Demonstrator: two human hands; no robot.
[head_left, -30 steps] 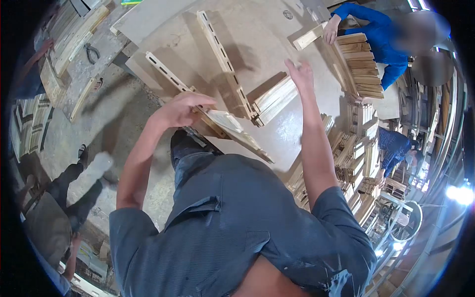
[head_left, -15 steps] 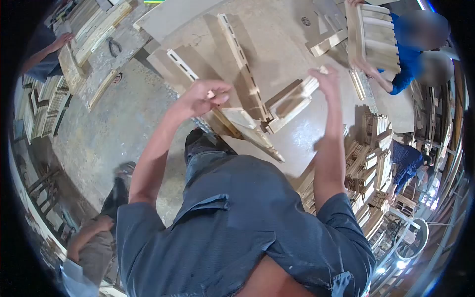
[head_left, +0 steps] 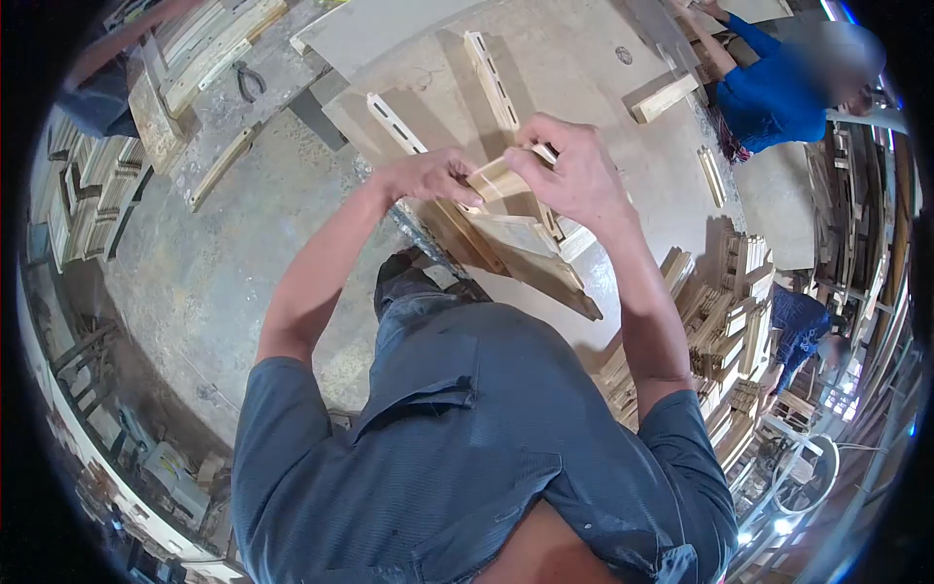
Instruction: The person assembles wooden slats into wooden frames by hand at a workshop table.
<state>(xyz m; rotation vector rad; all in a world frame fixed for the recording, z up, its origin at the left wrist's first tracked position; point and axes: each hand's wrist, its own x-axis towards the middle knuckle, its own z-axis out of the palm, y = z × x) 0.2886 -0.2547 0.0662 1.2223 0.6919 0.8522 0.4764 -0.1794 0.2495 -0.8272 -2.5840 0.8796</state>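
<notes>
A short light wooden piece (head_left: 501, 181) is held between my two hands above the worktable. My left hand (head_left: 431, 178) pinches its left end, and my right hand (head_left: 567, 173) grips its right end, thumb on top. Behind the hands, a slotted wooden rail (head_left: 393, 123) and a second slotted rail (head_left: 492, 82) lie slanting on the table. Just below the hands a flat board (head_left: 540, 261) lies near the table's front edge. Other wooden parts under my right hand are mostly hidden.
Loose wood blocks (head_left: 665, 98) lie at the right of the worktable (head_left: 428, 68). Stacked slats (head_left: 730, 321) stand at the lower right. A person in blue (head_left: 778, 83) works at the upper right, another person's arm (head_left: 126, 37) shows at upper left, near pliers (head_left: 249, 82).
My right hand has moved left from the wooden parts to meet my left hand, and both now hold the short piece. The person in blue no longer holds the slatted panel.
</notes>
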